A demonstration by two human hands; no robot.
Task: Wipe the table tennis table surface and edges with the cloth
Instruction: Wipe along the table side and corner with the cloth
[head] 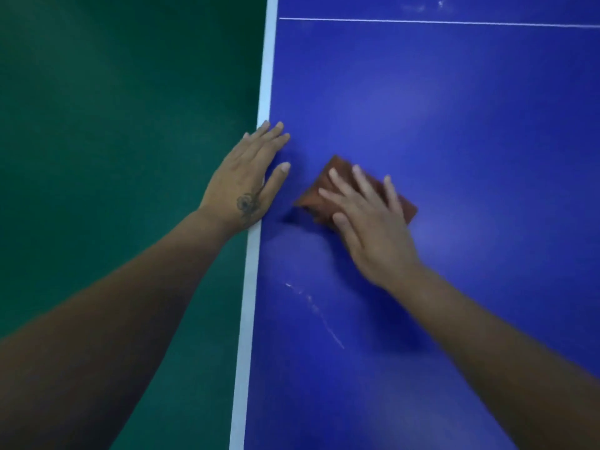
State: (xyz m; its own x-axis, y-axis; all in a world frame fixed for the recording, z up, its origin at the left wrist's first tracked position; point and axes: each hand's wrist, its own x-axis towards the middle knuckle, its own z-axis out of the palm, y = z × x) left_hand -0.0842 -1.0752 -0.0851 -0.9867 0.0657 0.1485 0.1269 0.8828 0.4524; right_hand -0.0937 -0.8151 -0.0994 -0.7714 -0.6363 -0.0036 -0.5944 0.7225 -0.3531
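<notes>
A: Forearms fill the near frame, both reaching out from the bottom corners. Left hand (248,177) lies flat, fingers straight, across the white edge stripe (259,177) of the table (454,125). Holding nothing; reads as a brace.

B: And the cloth?

A: Cloth (328,186), brown and folded into a rough square, sits on the blue surface just right of that stripe. Right hand (367,216) presses on top, fingers spread and nearly straight, no curl round the fabric. Palm-down push, not a pinch.

B: Handling?

A: Judging by the soft folded corners: light, limp, no stiffness of its own. Likely to bunch or unfold if dragged from one corner. Flat pressure over the middle, as now, looks the best hold for the surface; wrapping it over the rim with thumb beneath would suit the edges.

B: Surface state?

A: Pale scuff streak (316,315) lies nearer the camera than the cloth, between the forearms. Faint whitish smudges (422,8) at the far top, beyond the thin white line (422,22). Both look unwiped. Green floor (113,125) lies left of the table.

B: Progress?

A: Early or midway, I'd guess; cannot tell more from one view.
</notes>
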